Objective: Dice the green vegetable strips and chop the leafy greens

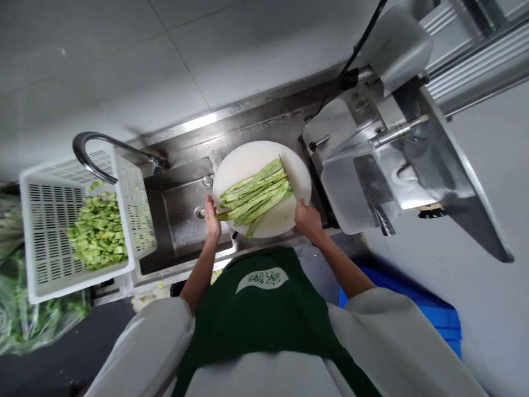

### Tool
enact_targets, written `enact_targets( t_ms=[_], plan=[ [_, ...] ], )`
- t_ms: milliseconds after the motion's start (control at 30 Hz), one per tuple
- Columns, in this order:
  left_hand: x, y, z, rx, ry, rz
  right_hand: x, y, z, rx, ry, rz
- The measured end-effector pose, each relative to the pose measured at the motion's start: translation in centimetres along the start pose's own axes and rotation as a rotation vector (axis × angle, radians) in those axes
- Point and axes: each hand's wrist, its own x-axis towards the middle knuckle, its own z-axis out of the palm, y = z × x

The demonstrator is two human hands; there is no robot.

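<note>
Long green vegetable strips [256, 193] lie in a bundle on a round white cutting board [264, 151]. My left hand [212, 219] is at the board's left edge, fingers extended, its inner side against the left ends of the strips. At the board's right edge my right hand [308, 220] is wrapped round a knife handle, mostly hidden by the fingers. The thin knife blade [286, 170] stands edge-on along the right ends of the strips.
A white basket [128, 215] of chopped green pieces [99, 231] stands left, beside a sink [182, 220] and curved faucet [95, 135]. A metal slicer [397, 149] with a cleaver [374, 187] on it is at the right. A blue bin [438, 314] sits below right.
</note>
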Motion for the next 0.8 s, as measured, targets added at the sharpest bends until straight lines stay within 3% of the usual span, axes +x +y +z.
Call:
enact_targets(
  t_ms=[100,167,233,333,433,533,667,800],
  plan=[
    [-0.7,2.5,3.0,-0.278,0.180,-0.288,-0.5,-0.4,0.0,0.005,-0.009,-0.031],
    [-0.4,3.5,3.7,-0.374,0.229,-0.320,-0.4,0.5,-0.2,0.008,-0.006,-0.010],
    [0.2,3.7,3.1,-0.383,0.259,-0.312,-0.2,1.6,-0.5,0.007,0.008,0.023],
    [2.3,3.4,1.4,-0.260,0.274,-0.188,0.0,2.5,-0.6,-0.005,0.032,0.044],
    [6.0,4.4,0.7,-0.128,0.091,0.004,-0.2,2.0,-0.1,-0.018,0.031,-0.004],
    [9.4,6.3,1.5,-0.082,-0.118,0.090,-0.5,1.3,0.4,-0.015,0.006,-0.058],
    [11.4,7.9,2.9,-0.031,-0.142,0.284,-0.7,1.6,0.6,0.004,0.005,-0.061],
    [11.9,8.3,3.2,0.047,-0.273,0.484,-0.7,2.1,0.7,0.003,-0.018,-0.051]
  ],
)
